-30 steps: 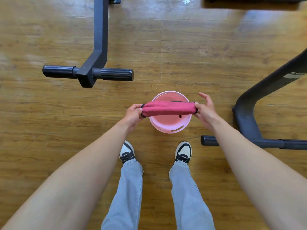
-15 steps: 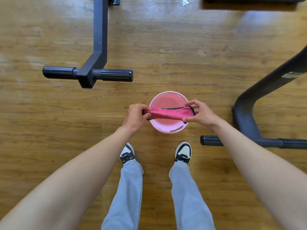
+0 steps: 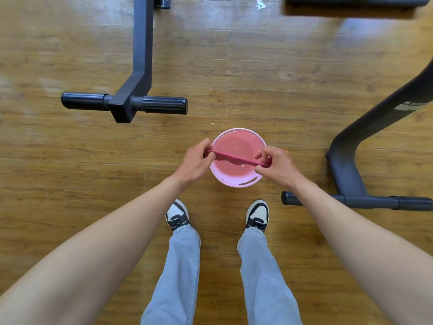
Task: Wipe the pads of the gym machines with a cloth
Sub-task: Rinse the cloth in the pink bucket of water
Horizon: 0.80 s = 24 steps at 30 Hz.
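A red cloth (image 3: 234, 158) is pulled into a thin twisted strip above a pink basin (image 3: 236, 182) that stands on the wooden floor. My left hand (image 3: 198, 160) grips the cloth's left end. Its right end is pinched in my right hand (image 3: 276, 166). The basin holds pinkish water. No machine pad shows in this view apart from a dark padded edge (image 3: 351, 1) at the top right.
A black machine foot with rubber grips (image 3: 124, 105) lies on the floor to the upper left. Another black frame leg and crossbar (image 3: 346, 174) stand close to the right of the basin. My two shoes (image 3: 178, 215) are just behind the basin.
The cloth went from a thick roll held wide to a thin twisted strip. Both hands moved closer together and turned over the basin.
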Each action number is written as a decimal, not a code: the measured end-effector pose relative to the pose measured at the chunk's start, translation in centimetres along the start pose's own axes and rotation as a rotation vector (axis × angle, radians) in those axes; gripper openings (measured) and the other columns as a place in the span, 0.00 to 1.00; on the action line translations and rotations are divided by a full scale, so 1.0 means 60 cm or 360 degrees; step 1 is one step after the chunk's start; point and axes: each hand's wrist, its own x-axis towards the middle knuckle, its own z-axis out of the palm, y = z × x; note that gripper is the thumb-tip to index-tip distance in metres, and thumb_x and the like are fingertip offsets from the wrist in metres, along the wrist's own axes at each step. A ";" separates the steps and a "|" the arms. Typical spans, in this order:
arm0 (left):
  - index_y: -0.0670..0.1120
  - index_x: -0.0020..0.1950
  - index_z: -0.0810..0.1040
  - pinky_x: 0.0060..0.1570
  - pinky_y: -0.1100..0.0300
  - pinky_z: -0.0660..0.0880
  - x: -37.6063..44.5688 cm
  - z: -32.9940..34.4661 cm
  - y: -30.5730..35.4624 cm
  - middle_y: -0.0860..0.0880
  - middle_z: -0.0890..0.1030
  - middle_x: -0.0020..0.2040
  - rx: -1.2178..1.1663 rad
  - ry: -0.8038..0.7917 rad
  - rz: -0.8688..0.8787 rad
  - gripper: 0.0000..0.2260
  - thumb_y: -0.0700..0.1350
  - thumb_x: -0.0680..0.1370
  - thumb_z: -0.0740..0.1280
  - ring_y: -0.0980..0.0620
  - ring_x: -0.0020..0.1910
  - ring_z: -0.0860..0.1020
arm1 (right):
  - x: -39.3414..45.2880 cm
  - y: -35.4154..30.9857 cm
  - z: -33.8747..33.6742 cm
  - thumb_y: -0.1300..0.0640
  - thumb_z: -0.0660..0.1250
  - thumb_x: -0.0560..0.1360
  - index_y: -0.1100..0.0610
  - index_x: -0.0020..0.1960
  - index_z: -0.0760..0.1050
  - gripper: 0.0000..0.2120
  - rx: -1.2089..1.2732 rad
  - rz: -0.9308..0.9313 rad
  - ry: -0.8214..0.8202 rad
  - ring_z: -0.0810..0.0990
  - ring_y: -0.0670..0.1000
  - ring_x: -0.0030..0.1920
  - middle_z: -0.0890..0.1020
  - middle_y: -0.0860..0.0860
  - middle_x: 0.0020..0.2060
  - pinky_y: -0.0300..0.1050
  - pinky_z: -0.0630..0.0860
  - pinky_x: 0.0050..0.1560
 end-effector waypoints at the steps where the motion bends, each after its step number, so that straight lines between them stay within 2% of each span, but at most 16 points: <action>1: 0.42 0.50 0.75 0.38 0.61 0.66 0.000 -0.001 0.006 0.49 0.77 0.40 -0.0015 0.0011 0.0017 0.04 0.40 0.83 0.62 0.59 0.36 0.70 | 0.000 -0.005 -0.001 0.61 0.72 0.70 0.55 0.36 0.68 0.13 0.0011 -0.0005 -0.0008 0.80 0.49 0.44 0.82 0.47 0.43 0.51 0.79 0.49; 3: 0.44 0.53 0.76 0.43 0.59 0.71 0.003 -0.003 0.015 0.50 0.80 0.43 -0.0096 0.0106 0.0059 0.04 0.42 0.84 0.62 0.54 0.41 0.76 | 0.002 -0.013 0.000 0.60 0.69 0.73 0.56 0.38 0.66 0.12 0.0015 -0.0044 -0.0040 0.72 0.48 0.36 0.76 0.46 0.35 0.49 0.69 0.40; 5: 0.45 0.55 0.76 0.48 0.58 0.72 0.010 -0.007 0.019 0.51 0.81 0.47 -0.0170 0.0210 0.0037 0.04 0.42 0.84 0.62 0.52 0.47 0.77 | 0.004 -0.016 0.001 0.59 0.66 0.76 0.57 0.41 0.65 0.10 0.0099 -0.0049 -0.0037 0.67 0.49 0.36 0.71 0.48 0.35 0.50 0.64 0.40; 7: 0.45 0.56 0.76 0.51 0.57 0.73 0.017 -0.014 0.016 0.51 0.80 0.51 -0.0203 0.0233 -0.0049 0.04 0.44 0.85 0.63 0.51 0.51 0.77 | 0.004 -0.020 -0.005 0.58 0.65 0.80 0.59 0.44 0.66 0.09 0.0211 0.0013 -0.0028 0.68 0.49 0.38 0.72 0.49 0.37 0.49 0.65 0.42; 9: 0.46 0.56 0.77 0.53 0.54 0.75 0.024 -0.019 0.011 0.52 0.80 0.51 -0.0219 0.0186 -0.0126 0.05 0.45 0.85 0.64 0.51 0.52 0.77 | 0.002 -0.025 -0.011 0.54 0.67 0.81 0.58 0.51 0.70 0.08 0.0289 0.0086 -0.0120 0.76 0.49 0.42 0.78 0.47 0.42 0.47 0.71 0.44; 11: 0.45 0.55 0.79 0.53 0.57 0.74 0.029 -0.021 0.020 0.52 0.81 0.50 -0.0158 0.0129 -0.0055 0.05 0.46 0.84 0.66 0.53 0.50 0.77 | 0.004 -0.030 -0.016 0.48 0.72 0.79 0.50 0.61 0.73 0.14 0.0283 0.0157 -0.0345 0.82 0.48 0.50 0.83 0.48 0.49 0.46 0.76 0.51; 13: 0.45 0.54 0.80 0.47 0.64 0.70 0.031 -0.019 0.042 0.53 0.80 0.46 -0.0090 0.0051 0.0098 0.05 0.45 0.84 0.67 0.59 0.44 0.76 | 0.009 -0.038 -0.012 0.44 0.76 0.75 0.43 0.66 0.73 0.22 0.0202 0.0161 -0.0534 0.82 0.45 0.54 0.83 0.47 0.51 0.43 0.77 0.54; 15: 0.44 0.52 0.80 0.43 0.68 0.69 0.034 -0.015 0.068 0.54 0.79 0.43 -0.0036 -0.0025 0.0255 0.05 0.45 0.83 0.68 0.61 0.41 0.74 | 0.014 -0.045 0.005 0.46 0.77 0.74 0.45 0.60 0.77 0.16 0.0164 0.0145 -0.0595 0.83 0.45 0.52 0.84 0.45 0.49 0.42 0.77 0.52; 17: 0.43 0.52 0.80 0.41 0.71 0.67 0.039 -0.013 0.089 0.56 0.78 0.41 0.0028 -0.0109 0.0363 0.05 0.45 0.83 0.69 0.60 0.40 0.74 | 0.017 -0.052 0.025 0.49 0.77 0.75 0.49 0.56 0.79 0.13 0.0209 0.0170 -0.0617 0.84 0.47 0.50 0.86 0.46 0.47 0.45 0.79 0.51; 19: 0.44 0.52 0.81 0.41 0.74 0.66 0.048 -0.010 0.099 0.57 0.78 0.41 0.0157 -0.0214 0.0428 0.04 0.44 0.82 0.70 0.57 0.41 0.74 | 0.016 -0.055 0.044 0.46 0.78 0.71 0.53 0.57 0.80 0.19 0.0223 0.0168 -0.0539 0.84 0.49 0.50 0.87 0.48 0.48 0.52 0.81 0.55; 20: 0.44 0.52 0.82 0.41 0.74 0.65 0.051 -0.009 0.101 0.57 0.78 0.42 0.0225 -0.0259 0.0429 0.04 0.44 0.81 0.70 0.55 0.42 0.75 | 0.014 -0.056 0.050 0.45 0.79 0.70 0.53 0.58 0.81 0.20 0.0208 0.0129 -0.0449 0.84 0.48 0.52 0.86 0.47 0.51 0.52 0.81 0.57; 22: 0.44 0.53 0.82 0.41 0.75 0.65 0.056 -0.007 0.099 0.55 0.79 0.43 0.0235 -0.0219 0.0362 0.05 0.44 0.81 0.71 0.53 0.45 0.76 | 0.010 -0.063 0.053 0.47 0.76 0.73 0.56 0.53 0.84 0.15 0.0245 0.0052 -0.0309 0.84 0.49 0.51 0.86 0.49 0.51 0.52 0.81 0.55; 24: 0.43 0.56 0.81 0.43 0.76 0.66 0.060 -0.008 0.094 0.52 0.81 0.48 0.0066 -0.0038 0.0228 0.08 0.45 0.80 0.73 0.53 0.48 0.77 | 0.005 -0.073 0.052 0.53 0.71 0.78 0.62 0.52 0.84 0.11 0.0552 0.0090 -0.0285 0.87 0.54 0.46 0.88 0.56 0.45 0.52 0.82 0.52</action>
